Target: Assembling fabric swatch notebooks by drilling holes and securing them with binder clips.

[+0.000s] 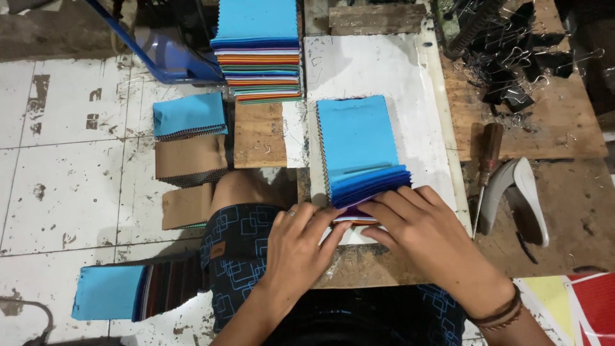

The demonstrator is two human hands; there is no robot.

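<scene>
A stack of blue fabric swatches (359,147) with pinked edges lies on a white sheet (384,70) on the wooden bench. Its near end fans out into darker blue and purple layers. My left hand (298,247) and my right hand (426,237) both press on that near end, fingers meeting over the lowest layers. The right wrist wears dark bracelets. The lowest layers are hidden under my fingers.
A tall multicoloured swatch pile (259,51) stands at the back. Blue (189,115) and brown (191,159) swatch piles sit at the left, another blue one (109,291) on the tiled floor. A screwdriver (488,160), a grey-white tool (519,192) and black clips (506,57) lie at the right.
</scene>
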